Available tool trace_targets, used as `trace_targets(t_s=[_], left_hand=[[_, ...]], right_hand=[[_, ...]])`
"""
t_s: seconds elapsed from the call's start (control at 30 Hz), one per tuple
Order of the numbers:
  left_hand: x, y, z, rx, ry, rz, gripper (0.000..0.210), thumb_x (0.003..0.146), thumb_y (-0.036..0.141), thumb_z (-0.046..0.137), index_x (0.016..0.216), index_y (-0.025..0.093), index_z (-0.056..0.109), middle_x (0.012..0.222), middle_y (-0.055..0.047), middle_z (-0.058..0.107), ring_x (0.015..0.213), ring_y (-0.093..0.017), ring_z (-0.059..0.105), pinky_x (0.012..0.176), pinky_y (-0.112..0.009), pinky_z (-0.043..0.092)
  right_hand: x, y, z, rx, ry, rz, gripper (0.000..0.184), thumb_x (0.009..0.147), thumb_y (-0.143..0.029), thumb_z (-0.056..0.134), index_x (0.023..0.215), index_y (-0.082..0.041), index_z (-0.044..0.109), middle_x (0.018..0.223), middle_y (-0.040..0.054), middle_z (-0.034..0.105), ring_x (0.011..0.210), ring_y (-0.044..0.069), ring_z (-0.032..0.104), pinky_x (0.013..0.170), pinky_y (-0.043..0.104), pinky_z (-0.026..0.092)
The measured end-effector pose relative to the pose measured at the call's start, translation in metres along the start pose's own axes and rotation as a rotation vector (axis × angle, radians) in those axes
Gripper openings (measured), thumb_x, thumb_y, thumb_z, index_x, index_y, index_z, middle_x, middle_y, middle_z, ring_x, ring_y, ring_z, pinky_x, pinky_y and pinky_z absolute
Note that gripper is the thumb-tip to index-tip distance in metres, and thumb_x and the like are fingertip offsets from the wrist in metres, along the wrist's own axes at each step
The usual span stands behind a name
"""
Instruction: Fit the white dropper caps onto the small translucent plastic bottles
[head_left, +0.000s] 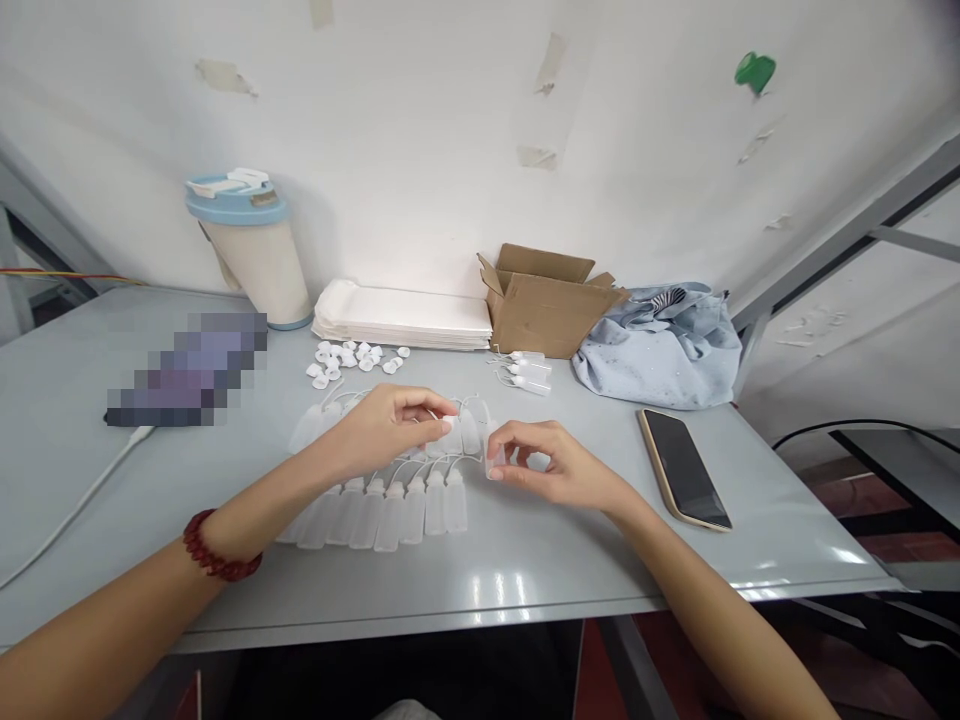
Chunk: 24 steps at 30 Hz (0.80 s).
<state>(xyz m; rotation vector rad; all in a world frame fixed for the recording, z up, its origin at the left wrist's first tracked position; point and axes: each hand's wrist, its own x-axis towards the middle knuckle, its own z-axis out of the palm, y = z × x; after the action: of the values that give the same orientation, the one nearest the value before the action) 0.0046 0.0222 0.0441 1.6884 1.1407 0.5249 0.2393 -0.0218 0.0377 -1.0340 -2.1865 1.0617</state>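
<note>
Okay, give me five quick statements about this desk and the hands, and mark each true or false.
1. The right hand holds a small translucent bottle. True.
2. The red bracelet is on the right wrist. False: the bracelet is on the left wrist.
3. The cardboard box stands open. True.
4. The tan-edged phone lies left of both hands. False: the phone lies to the right of them.
5. The tumbler has a blue lid. True.

free table (555,575) before bottles (389,522), phone (688,472) blocking right
</note>
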Motion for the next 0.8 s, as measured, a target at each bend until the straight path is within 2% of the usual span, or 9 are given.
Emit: trace_targets(t_s=[0.17,0.37,0.53,0.8], left_hand=[[-0.003,0.002,0.003,-0.094,-0.093,0.009,0.029,0.08,0.042,0.061,0.1,0.022,0.068,0.071,0.002,0.062,0.068,-0.013,0.058,0.064,-0.024,0.047],[-0.002,-0.003,0.008,-0.229,-0.15,0.018,0.026,0.078,0.041,0.066,0.093,0.02,0.064,0.079,0.002,0.064,0.066,-0.011,0.057,0.062,-0.023,0.046],[-0.005,0.003,0.01,-0.203,-0.184,0.035,0.02,0.08,0.038,0.065,0.083,0.019,0.063,0.068,0.003,0.062,0.058,-0.009,0.055,0.053,-0.02,0.043],[-0.008,0.007,0.01,-0.123,-0.178,0.051,0.018,0.08,0.038,0.063,0.079,0.019,0.065,0.06,0.005,0.06,0.053,-0.009,0.052,0.047,-0.018,0.037]], right_hand=[[0.0,-0.002,0.004,0.034,-0.021,-0.005,0.004,0.087,-0.019,0.053,0.086,-0.018,0.057,0.085,0.0004,0.062,0.074,0.011,0.055,0.065,0.022,0.043],[0.0,0.0,0.007,0.11,-0.091,0.004,0.011,0.086,-0.01,0.048,0.087,-0.018,0.055,0.088,0.0006,0.063,0.071,0.01,0.052,0.062,0.022,0.039],[0.001,0.005,0.008,0.214,-0.12,0.001,0.01,0.089,-0.014,0.046,0.089,-0.018,0.055,0.086,0.0008,0.063,0.064,0.009,0.044,0.059,0.022,0.035],[0.002,0.008,0.01,0.38,-0.13,0.042,0.009,0.092,-0.022,0.045,0.089,-0.017,0.053,0.083,0.002,0.062,0.063,0.009,0.041,0.059,0.023,0.034]])
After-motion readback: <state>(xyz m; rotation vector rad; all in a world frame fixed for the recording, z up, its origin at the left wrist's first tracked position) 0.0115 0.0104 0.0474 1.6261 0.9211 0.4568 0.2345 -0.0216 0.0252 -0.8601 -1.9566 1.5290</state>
